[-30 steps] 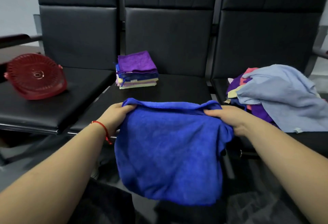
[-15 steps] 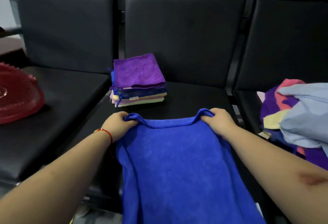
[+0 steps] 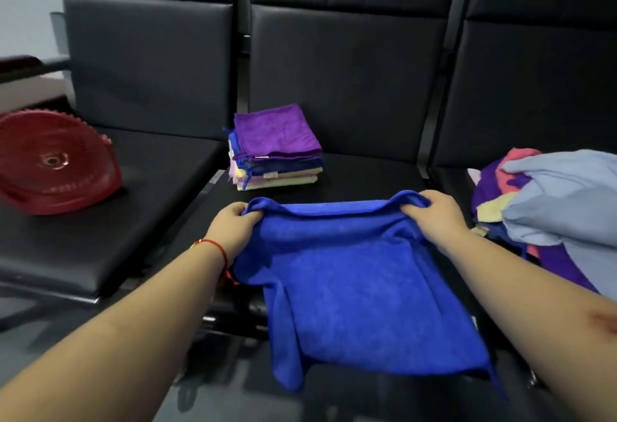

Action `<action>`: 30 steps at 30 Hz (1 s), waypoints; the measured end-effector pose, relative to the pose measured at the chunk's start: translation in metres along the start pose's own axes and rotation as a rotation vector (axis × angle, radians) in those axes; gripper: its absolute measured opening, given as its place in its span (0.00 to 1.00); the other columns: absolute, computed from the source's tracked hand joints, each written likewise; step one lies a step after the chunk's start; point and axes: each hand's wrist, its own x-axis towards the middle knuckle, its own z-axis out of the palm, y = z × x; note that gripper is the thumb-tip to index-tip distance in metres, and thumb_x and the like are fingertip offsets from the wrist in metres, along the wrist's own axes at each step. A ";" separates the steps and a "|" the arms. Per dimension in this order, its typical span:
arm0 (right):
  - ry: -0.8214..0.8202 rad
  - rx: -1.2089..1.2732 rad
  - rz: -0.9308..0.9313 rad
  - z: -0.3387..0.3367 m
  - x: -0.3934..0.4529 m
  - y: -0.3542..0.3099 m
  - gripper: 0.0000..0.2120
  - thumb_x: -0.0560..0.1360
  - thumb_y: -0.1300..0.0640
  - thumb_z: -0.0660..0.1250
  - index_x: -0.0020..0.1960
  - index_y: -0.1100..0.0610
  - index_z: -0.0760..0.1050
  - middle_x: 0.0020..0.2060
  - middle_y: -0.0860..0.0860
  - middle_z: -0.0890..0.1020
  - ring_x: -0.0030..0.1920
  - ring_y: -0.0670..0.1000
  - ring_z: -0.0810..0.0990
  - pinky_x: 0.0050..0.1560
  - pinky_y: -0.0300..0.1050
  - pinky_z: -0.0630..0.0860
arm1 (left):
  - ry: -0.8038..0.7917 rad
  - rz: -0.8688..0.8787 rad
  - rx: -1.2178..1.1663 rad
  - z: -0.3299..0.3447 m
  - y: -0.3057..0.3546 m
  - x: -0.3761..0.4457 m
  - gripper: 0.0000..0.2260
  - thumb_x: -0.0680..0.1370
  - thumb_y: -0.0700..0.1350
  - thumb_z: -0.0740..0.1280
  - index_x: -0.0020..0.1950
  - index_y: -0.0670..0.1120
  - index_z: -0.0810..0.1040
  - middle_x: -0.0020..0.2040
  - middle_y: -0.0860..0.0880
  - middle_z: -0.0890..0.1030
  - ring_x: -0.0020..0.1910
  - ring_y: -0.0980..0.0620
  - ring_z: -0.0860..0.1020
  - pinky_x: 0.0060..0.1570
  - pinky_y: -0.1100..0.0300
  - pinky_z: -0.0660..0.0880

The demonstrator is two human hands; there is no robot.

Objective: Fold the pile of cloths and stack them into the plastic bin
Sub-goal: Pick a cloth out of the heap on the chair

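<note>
A blue cloth [image 3: 360,288] lies spread over the front of the middle black seat, its near edge hanging off. My left hand [image 3: 233,228] grips its far left corner and my right hand [image 3: 434,214] grips its far right corner. Behind it stands a stack of folded cloths [image 3: 277,147] with a purple one on top. An unfolded pile of cloths [image 3: 547,201], light blue, purple, pink and yellow, lies on the right seat. A red plastic bin [image 3: 56,164] lies tipped on the left seat.
Three black padded seats [image 3: 100,221] with tall backrests stand side by side. A gap with a metal frame runs between the left and middle seats. A dark armrest shows at far left.
The cloth, first held hanging in front of the seat, has been carried forward and laid on the middle seat. Both hands keep their hold on the far corners.
</note>
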 end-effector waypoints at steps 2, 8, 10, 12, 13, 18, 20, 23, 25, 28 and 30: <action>0.013 0.000 -0.044 -0.018 -0.022 -0.012 0.03 0.73 0.58 0.70 0.46 0.57 0.79 0.40 0.53 0.79 0.44 0.52 0.76 0.42 0.43 0.68 | -0.001 0.058 0.047 -0.012 0.012 -0.028 0.03 0.78 0.43 0.64 0.47 0.45 0.77 0.47 0.44 0.80 0.47 0.46 0.77 0.49 0.55 0.72; 0.054 0.098 -0.077 -0.085 -0.080 -0.046 0.08 0.75 0.53 0.69 0.40 0.56 0.76 0.37 0.52 0.80 0.42 0.53 0.77 0.41 0.45 0.71 | -0.023 0.119 -0.074 -0.062 0.054 -0.099 0.01 0.77 0.42 0.68 0.47 0.45 0.77 0.47 0.45 0.81 0.47 0.47 0.78 0.48 0.57 0.74; 0.011 0.167 -0.036 -0.108 -0.094 -0.052 0.09 0.76 0.52 0.67 0.42 0.57 0.78 0.41 0.55 0.82 0.44 0.55 0.80 0.46 0.48 0.75 | -0.093 0.083 -0.227 -0.077 0.068 -0.124 0.04 0.76 0.41 0.69 0.50 0.43 0.79 0.47 0.44 0.83 0.45 0.47 0.80 0.47 0.56 0.77; -0.066 0.302 0.020 -0.130 -0.105 -0.059 0.10 0.78 0.53 0.65 0.48 0.60 0.79 0.44 0.57 0.82 0.44 0.57 0.80 0.46 0.48 0.76 | -0.163 0.042 -0.331 -0.090 0.082 -0.146 0.07 0.76 0.42 0.68 0.51 0.41 0.79 0.45 0.44 0.83 0.42 0.48 0.81 0.43 0.57 0.78; -0.096 0.363 0.046 -0.140 -0.109 -0.062 0.10 0.78 0.54 0.64 0.49 0.60 0.79 0.45 0.57 0.82 0.44 0.56 0.80 0.48 0.49 0.76 | -0.189 0.017 -0.360 -0.094 0.088 -0.153 0.07 0.77 0.43 0.67 0.51 0.40 0.79 0.43 0.45 0.84 0.40 0.49 0.82 0.41 0.57 0.79; -0.118 0.433 0.021 -0.162 -0.115 -0.057 0.06 0.77 0.57 0.66 0.46 0.59 0.78 0.45 0.58 0.82 0.44 0.56 0.80 0.49 0.50 0.76 | -0.186 0.002 -0.388 -0.101 0.095 -0.155 0.08 0.78 0.42 0.65 0.53 0.39 0.79 0.40 0.45 0.84 0.33 0.52 0.83 0.34 0.59 0.80; -0.108 0.266 -0.029 -0.153 -0.109 -0.040 0.07 0.76 0.59 0.68 0.47 0.63 0.79 0.42 0.58 0.80 0.42 0.53 0.77 0.41 0.45 0.73 | -0.124 0.003 -0.266 -0.092 0.080 -0.140 0.08 0.76 0.39 0.68 0.53 0.38 0.80 0.40 0.44 0.83 0.33 0.51 0.81 0.36 0.60 0.79; -0.121 -0.217 -0.150 -0.144 -0.106 -0.021 0.09 0.76 0.55 0.67 0.46 0.62 0.81 0.38 0.54 0.79 0.43 0.49 0.74 0.40 0.42 0.68 | 0.003 0.005 0.044 -0.082 0.058 -0.127 0.03 0.74 0.39 0.72 0.44 0.40 0.80 0.40 0.43 0.79 0.32 0.52 0.74 0.30 0.65 0.75; -0.135 -0.450 -0.149 -0.137 -0.100 -0.014 0.09 0.77 0.52 0.65 0.44 0.56 0.80 0.35 0.52 0.78 0.40 0.52 0.77 0.38 0.43 0.69 | 0.051 0.019 0.317 -0.075 0.053 -0.117 0.04 0.74 0.43 0.72 0.44 0.42 0.81 0.39 0.45 0.77 0.34 0.52 0.72 0.35 0.63 0.69; -0.136 -0.554 -0.057 -0.119 -0.079 -0.005 0.14 0.79 0.50 0.61 0.43 0.59 0.78 0.36 0.55 0.79 0.43 0.57 0.79 0.43 0.45 0.73 | 0.033 -0.070 0.462 -0.062 0.050 -0.094 0.08 0.78 0.45 0.67 0.44 0.41 0.78 0.36 0.44 0.75 0.33 0.49 0.71 0.34 0.60 0.67; -0.235 -0.502 0.094 -0.102 -0.061 -0.005 0.17 0.81 0.54 0.56 0.39 0.61 0.74 0.30 0.54 0.79 0.34 0.53 0.79 0.35 0.42 0.73 | -0.026 -0.239 0.304 -0.053 0.048 -0.080 0.12 0.81 0.45 0.62 0.39 0.41 0.73 0.26 0.47 0.74 0.22 0.52 0.70 0.21 0.66 0.67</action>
